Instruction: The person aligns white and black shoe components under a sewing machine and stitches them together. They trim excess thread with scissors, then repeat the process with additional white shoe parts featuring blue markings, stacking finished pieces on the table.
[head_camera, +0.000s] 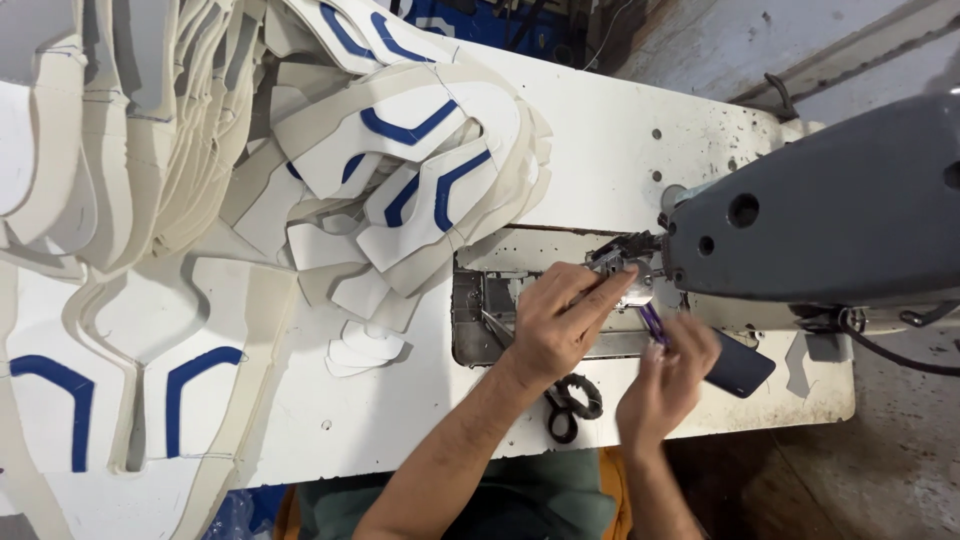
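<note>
Fingers of the left hand (557, 325) are stretching out to the small metal presser foot (632, 283) under the head of the grey sewing machine (830, 205), fingertips pressing on it rather than closing round it. Just beside it, the right hand (665, 380) is pinching a slim purple-handled tool (653, 322) and pointing its tip up at the same metal part. Black-handled scissors (570, 405) are lying on the white table (600, 130) below the left wrist, and a heap of cream shoe pieces with blue stripes (400, 170) is spreading over the table's left side.
</note>
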